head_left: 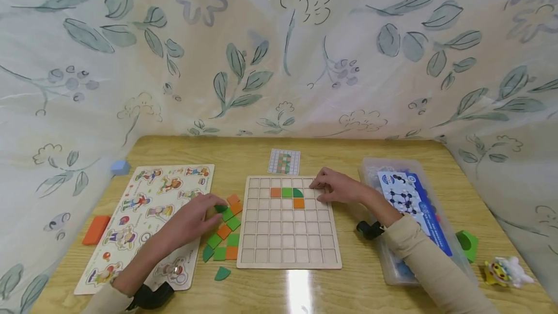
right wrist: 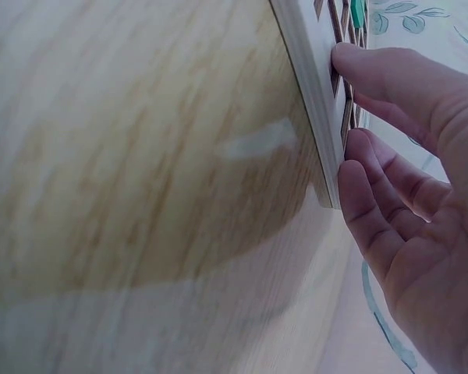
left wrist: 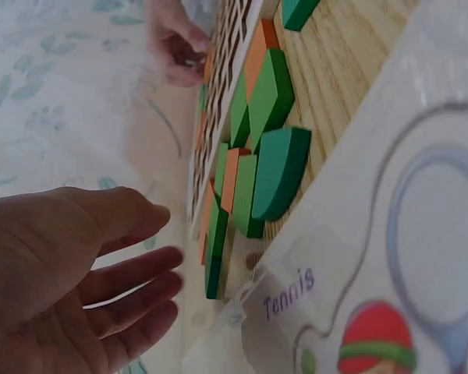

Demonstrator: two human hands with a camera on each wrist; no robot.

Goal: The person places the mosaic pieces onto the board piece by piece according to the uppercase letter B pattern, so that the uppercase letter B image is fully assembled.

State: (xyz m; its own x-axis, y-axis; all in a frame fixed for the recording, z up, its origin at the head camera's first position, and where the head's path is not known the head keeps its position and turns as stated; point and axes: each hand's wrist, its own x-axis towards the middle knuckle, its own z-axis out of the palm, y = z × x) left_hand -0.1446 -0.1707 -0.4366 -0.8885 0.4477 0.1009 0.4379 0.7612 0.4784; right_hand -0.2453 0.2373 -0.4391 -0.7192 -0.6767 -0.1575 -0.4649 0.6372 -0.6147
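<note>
A square wooden grid board [head_left: 286,229] lies mid-table. An orange tile [head_left: 276,192], a green tile [head_left: 286,192] and a dark green quarter-round tile [head_left: 298,192] sit in one row; another orange tile [head_left: 298,203] lies below the quarter-round. My right hand [head_left: 342,186] rests at the board's upper right, thumb and fingertips [right wrist: 352,178] at its edge and cells. To the left, my left hand [head_left: 196,214] hovers by the loose green and orange tiles [head_left: 233,223], fingers loosely bent. Nothing shows between its fingers in the left wrist view. One quarter-round tile [head_left: 222,273] lies apart.
A pattern card [head_left: 284,162] lies behind the board. On the left are a picture puzzle board [head_left: 144,229], an orange block [head_left: 96,230] and a blue block [head_left: 120,167]. To the right stand a clear plastic box [head_left: 370,164], a green block [head_left: 467,245] and a small toy [head_left: 497,273].
</note>
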